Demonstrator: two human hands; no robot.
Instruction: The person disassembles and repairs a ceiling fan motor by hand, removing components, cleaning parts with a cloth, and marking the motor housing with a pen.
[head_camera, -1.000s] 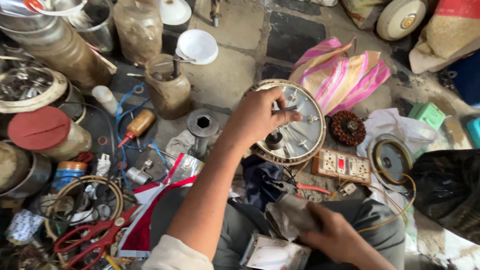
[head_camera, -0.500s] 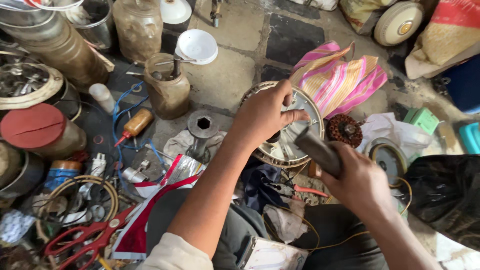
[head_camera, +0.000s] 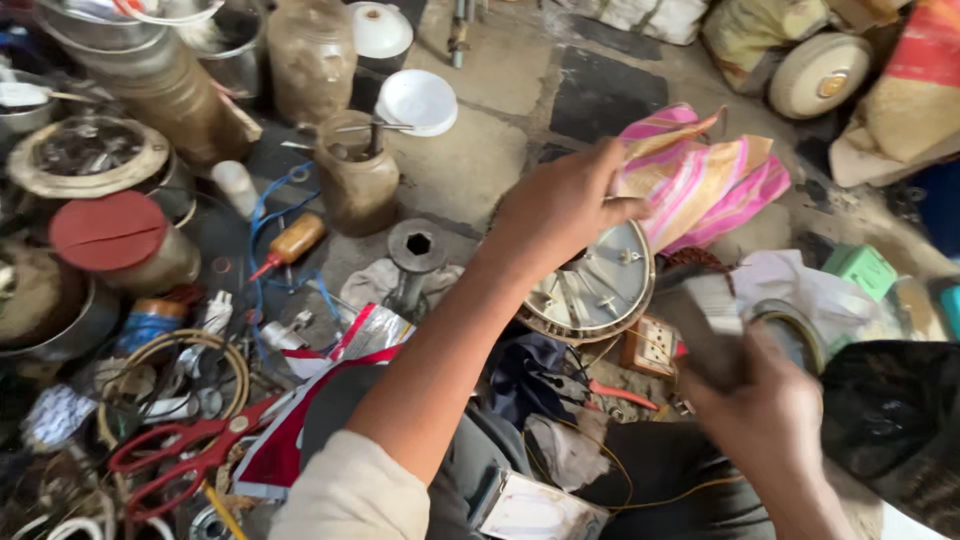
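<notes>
My left hand (head_camera: 560, 205) grips the top edge of a round metal fan-motor cover (head_camera: 595, 285) and holds it tilted on the ground in front of my knees. My right hand (head_camera: 765, 415) is closed around the handle of a dark, blurred tool (head_camera: 700, 315), likely a hammer, raised just right of the cover. A beige switch box (head_camera: 650, 345) lies under the cover's lower right edge. A pink striped cloth bag (head_camera: 700, 180) lies behind it.
Clutter fills the left: metal pots (head_camera: 90, 155), a red-lidded tin (head_camera: 105, 235), a dusty jar (head_camera: 355, 175), a white bowl (head_camera: 418, 100), an orange oil bottle (head_camera: 290, 240), red scissors (head_camera: 190, 450), a wire coil (head_camera: 170, 370). A green box (head_camera: 860, 270) lies right.
My right hand has come up from my lap with the tool to beside the cover. The left hand stays on the cover's edge.
</notes>
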